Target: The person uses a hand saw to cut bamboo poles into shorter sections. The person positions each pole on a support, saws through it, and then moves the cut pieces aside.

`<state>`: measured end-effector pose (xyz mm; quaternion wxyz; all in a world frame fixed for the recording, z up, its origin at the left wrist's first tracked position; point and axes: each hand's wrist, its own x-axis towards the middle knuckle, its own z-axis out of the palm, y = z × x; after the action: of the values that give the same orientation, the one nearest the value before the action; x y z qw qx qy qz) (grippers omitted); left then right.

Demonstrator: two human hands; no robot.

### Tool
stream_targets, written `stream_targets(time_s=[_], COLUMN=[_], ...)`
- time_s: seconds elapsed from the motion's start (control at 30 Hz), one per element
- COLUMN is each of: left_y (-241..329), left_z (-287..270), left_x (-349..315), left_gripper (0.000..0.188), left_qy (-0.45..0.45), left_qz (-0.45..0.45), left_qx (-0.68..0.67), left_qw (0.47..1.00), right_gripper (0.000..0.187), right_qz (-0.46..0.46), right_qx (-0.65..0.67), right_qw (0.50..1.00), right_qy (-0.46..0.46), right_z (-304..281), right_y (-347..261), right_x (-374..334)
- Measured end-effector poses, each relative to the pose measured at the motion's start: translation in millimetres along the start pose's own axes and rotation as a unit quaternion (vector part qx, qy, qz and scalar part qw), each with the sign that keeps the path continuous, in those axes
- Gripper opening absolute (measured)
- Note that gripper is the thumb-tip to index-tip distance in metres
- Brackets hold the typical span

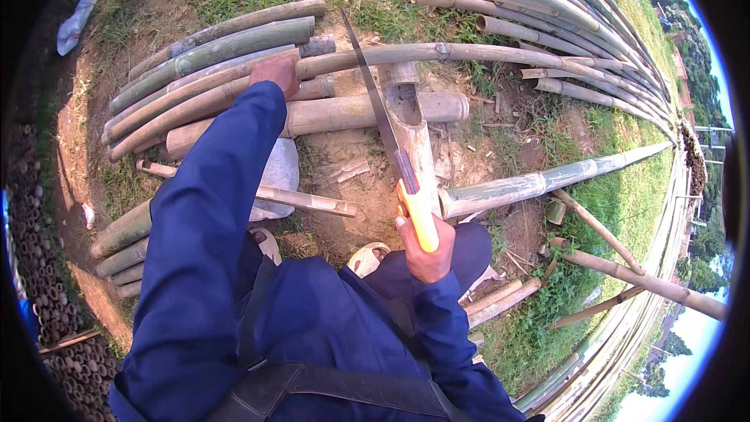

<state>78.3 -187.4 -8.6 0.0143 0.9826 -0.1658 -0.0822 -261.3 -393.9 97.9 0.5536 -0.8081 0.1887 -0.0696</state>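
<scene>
My right hand (428, 254) is wrapped round the yellow-orange handle of a handsaw (380, 113). Its long blade points away from me and crosses a long bamboo pole (406, 53); whether the teeth sit in a cut I cannot tell. Farther left, my left hand (276, 73) grips that pole from above, its fingers partly hidden behind it. Beneath the pole lie a thick bamboo log (336, 114) and a bamboo piece with a notch cut in its top (414, 137), which runs toward me beside the blade.
Several cut bamboo lengths (226, 43) lie at the left. Long poles (547, 0) are stacked at the far right. A greenish pole (539, 184) stretches right from near my right hand. A split bamboo strip (308, 201) and a whitish sack (280, 176) are near my feet.
</scene>
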Motion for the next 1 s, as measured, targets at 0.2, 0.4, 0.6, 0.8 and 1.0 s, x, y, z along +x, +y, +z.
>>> stream_targets(time_s=[0.2, 0.4, 0.6, 0.8, 1.0], left_y=[-10, 4, -3, -2, 1], left_z=[-1, -14, -15, -7, -13], left_x=[3, -2, -7, -2, 3], left_gripper=[0.036, 0.031, 0.029, 0.027, 0.03], left_qy=[-0.017, -0.015, -0.014, -0.022, -0.025], left_qz=[0.01, -0.014, -0.001, -0.016, 0.014], left_qx=[-0.005, -0.027, -0.042, -0.032, -0.031], left_qw=[1.0, 0.999, 0.999, 0.999, 0.999], right_gripper=[0.009, 0.013, 0.012, 0.014, 0.016], right_qz=[-0.001, -0.04, -0.006, 0.031, -0.058], right_qx=[0.0, 0.03, 0.033, 0.013, 0.043], right_qw=[1.0, 0.999, 0.999, 0.999, 0.997], right_qy=[-0.017, -0.016, -0.027, -0.012, -0.002], right_z=[-24, 23, 10, -5, 41], right_y=[9, 20, 28, 23, 28], right_x=[-18, 48, 27, -25, 92])
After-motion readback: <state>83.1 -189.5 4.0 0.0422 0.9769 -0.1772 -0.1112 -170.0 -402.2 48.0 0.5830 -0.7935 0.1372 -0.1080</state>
